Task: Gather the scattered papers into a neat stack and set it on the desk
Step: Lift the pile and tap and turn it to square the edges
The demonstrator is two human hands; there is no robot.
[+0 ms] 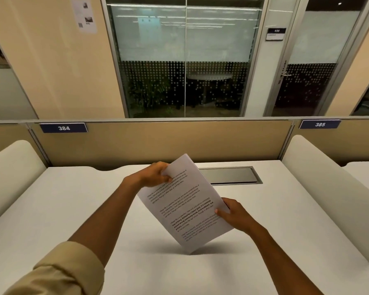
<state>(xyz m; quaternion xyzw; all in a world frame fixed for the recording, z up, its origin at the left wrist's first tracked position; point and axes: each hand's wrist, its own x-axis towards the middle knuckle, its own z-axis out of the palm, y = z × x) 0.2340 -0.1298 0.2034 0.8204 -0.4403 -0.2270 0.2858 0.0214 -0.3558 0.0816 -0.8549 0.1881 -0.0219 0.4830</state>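
A stack of white printed papers (pixel 184 201) is held tilted above the white desk (pixel 73 209), its lower corner touching or nearly touching the desktop near the middle. My left hand (pixel 156 174) grips the stack's upper left edge. At the stack's right edge, my right hand (pixel 232 212) pinches it with the thumb on the printed face. Text paragraphs cover the top sheet. I see no loose sheets lying elsewhere on the desk.
A dark cable hatch (pixel 230 175) is set into the desk behind the papers. Padded cream dividers (pixel 11 167) (pixel 320 184) flank the desk on both sides. A tan partition (pixel 158 141) with number plates 384 and 385 closes the far edge.
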